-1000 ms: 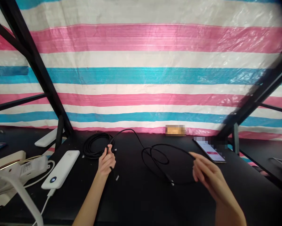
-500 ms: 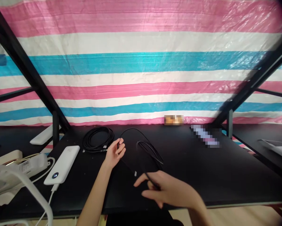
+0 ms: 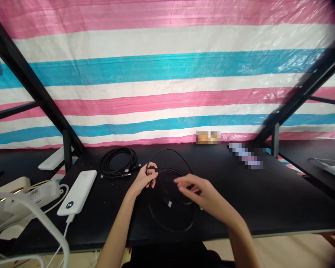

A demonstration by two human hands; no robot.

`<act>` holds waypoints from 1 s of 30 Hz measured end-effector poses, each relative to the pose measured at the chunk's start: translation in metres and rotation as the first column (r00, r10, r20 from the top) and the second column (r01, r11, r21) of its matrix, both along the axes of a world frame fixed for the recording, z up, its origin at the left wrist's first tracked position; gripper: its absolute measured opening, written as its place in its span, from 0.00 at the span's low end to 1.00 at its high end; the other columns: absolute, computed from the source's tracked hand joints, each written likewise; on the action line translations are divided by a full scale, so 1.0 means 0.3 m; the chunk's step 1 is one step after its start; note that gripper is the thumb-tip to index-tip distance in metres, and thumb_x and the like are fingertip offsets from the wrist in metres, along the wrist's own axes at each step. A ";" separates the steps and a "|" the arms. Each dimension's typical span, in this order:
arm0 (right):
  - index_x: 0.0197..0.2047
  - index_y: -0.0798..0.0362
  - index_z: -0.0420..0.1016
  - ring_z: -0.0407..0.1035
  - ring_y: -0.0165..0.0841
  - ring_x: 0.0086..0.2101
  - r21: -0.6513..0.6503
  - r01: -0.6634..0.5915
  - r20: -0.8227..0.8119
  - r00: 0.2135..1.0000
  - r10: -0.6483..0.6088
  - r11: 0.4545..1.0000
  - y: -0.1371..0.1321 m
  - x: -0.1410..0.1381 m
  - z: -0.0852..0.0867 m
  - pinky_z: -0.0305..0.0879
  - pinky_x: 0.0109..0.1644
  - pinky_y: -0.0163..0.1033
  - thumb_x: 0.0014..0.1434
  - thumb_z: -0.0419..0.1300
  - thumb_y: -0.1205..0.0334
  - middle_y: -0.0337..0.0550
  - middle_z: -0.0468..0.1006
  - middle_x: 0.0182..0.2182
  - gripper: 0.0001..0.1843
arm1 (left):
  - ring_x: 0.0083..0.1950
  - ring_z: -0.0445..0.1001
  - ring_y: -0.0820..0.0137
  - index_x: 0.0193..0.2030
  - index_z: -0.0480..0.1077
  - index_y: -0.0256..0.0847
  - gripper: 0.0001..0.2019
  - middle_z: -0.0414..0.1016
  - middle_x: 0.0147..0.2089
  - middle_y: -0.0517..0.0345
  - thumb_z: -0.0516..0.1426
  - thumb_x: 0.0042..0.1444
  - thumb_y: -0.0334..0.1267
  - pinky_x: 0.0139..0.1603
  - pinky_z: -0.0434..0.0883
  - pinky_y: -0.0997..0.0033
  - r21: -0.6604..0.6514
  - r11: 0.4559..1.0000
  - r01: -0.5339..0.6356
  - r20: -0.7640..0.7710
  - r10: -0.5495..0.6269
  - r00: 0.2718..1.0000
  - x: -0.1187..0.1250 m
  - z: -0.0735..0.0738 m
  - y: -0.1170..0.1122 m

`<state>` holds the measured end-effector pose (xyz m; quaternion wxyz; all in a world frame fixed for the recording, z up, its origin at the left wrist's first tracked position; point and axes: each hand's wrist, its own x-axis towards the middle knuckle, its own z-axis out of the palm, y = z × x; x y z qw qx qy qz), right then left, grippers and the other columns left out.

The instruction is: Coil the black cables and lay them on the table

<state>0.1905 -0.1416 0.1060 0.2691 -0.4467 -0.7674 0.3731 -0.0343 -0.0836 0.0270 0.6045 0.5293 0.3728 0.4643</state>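
A thin black cable (image 3: 171,222) lies in loose loops on the black table (image 3: 268,201), one plug end near the middle of the loops. My left hand (image 3: 145,179) pinches the cable where the loops meet, fingers closed on it. Just to the right, my right hand (image 3: 201,194) hovers over the loops, its fingers curled and touching the cable; whether it grips is unclear. A second black cable (image 3: 118,166), neatly coiled, rests left of my left hand.
A white power bank (image 3: 77,192) with a white lead lies at the left, with a white power strip (image 3: 30,193) and white frame beyond it. A phone (image 3: 245,156) lies at the back right. Black frame bars and a striped tarp stand behind the table.
My right hand has swung from far right to the middle, gathering the spread cable into loops beside my left hand. My left hand has shifted slightly right, still pinching the cable. The camera has tilted down.
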 end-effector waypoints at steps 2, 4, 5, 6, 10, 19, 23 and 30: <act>0.47 0.49 0.71 0.69 0.34 0.39 0.118 0.176 0.065 0.981 -0.184 0.977 0.047 0.008 -0.071 0.65 0.41 0.37 0.58 0.52 0.59 0.44 0.73 0.42 0.15 | 0.12 0.60 0.79 0.40 0.60 0.40 0.14 0.56 0.15 0.73 0.59 0.50 0.40 0.09 0.47 0.86 0.011 1.000 0.004 -0.009 -0.003 1.000 0.004 -0.003 -0.001; 0.48 0.51 0.70 0.67 0.39 0.43 0.214 0.292 0.199 0.921 -0.335 0.932 0.084 0.012 -0.149 0.63 0.44 0.42 0.54 0.55 0.61 0.47 0.71 0.44 0.17 | 0.12 0.60 0.80 0.40 0.60 0.40 0.13 0.55 0.16 0.73 0.59 0.50 0.40 0.09 0.47 0.86 0.019 1.000 -0.001 -0.011 0.001 1.000 0.005 -0.009 0.000; 0.47 0.52 0.71 0.66 0.41 0.44 0.221 0.309 0.253 0.898 -0.360 0.925 0.097 0.014 -0.182 0.63 0.44 0.43 0.53 0.56 0.62 0.48 0.71 0.44 0.17 | 0.12 0.59 0.80 0.40 0.60 0.40 0.13 0.55 0.16 0.74 0.58 0.51 0.40 0.09 0.47 0.86 0.021 1.000 -0.004 -0.011 0.004 1.000 0.006 -0.012 0.001; 0.46 0.53 0.71 0.67 0.41 0.43 0.202 0.281 0.287 0.899 -0.331 0.938 0.105 0.017 -0.206 0.63 0.44 0.43 0.53 0.56 0.62 0.48 0.72 0.43 0.15 | 0.12 0.59 0.80 0.39 0.60 0.40 0.13 0.55 0.15 0.74 0.58 0.50 0.40 0.09 0.47 0.85 0.021 1.000 -0.007 -0.009 0.007 1.000 0.006 -0.014 0.002; 0.40 0.51 0.69 0.70 0.37 0.39 0.061 0.192 0.196 0.960 -0.200 0.980 0.101 0.036 -0.214 0.63 0.41 0.40 0.59 0.49 0.62 0.44 0.75 0.37 0.10 | 0.12 0.57 0.80 0.39 0.59 0.40 0.15 0.55 0.15 0.73 0.58 0.50 0.44 0.10 0.46 0.85 -0.003 1.000 -0.027 0.013 0.027 1.000 0.010 -0.011 0.007; 0.41 0.53 0.62 0.72 0.31 0.33 -0.088 -0.017 -0.282 0.959 -0.009 0.996 0.043 -0.003 -0.090 0.66 0.42 0.38 0.63 0.45 0.59 0.45 0.75 0.36 0.09 | 0.11 0.62 0.77 0.53 0.56 0.41 0.27 0.61 0.18 0.68 0.48 0.54 0.59 0.08 0.46 0.85 -0.120 0.993 -0.002 0.038 0.006 0.999 0.018 -0.011 0.014; 0.39 0.53 0.63 0.71 0.34 0.39 0.058 0.096 -0.411 0.909 -0.063 0.994 0.030 -0.005 -0.053 0.63 0.48 0.41 0.63 0.47 0.58 0.46 0.76 0.35 0.08 | 0.12 0.63 0.76 0.52 0.59 0.38 0.28 0.65 0.20 0.64 0.49 0.54 0.58 0.08 0.52 0.84 -0.151 0.987 0.053 0.016 -0.051 0.999 0.020 -0.030 0.009; 0.45 0.52 0.65 0.70 0.29 0.25 0.137 0.471 -0.557 0.764 -0.325 0.871 0.027 0.093 -0.054 0.67 0.32 0.37 0.60 0.54 0.58 0.44 0.75 0.33 0.11 | 0.13 0.63 0.77 0.48 0.63 0.38 0.24 0.66 0.22 0.63 0.51 0.55 0.56 0.08 0.48 0.84 -0.145 0.989 0.001 -0.010 -0.003 1.000 0.006 -0.023 0.015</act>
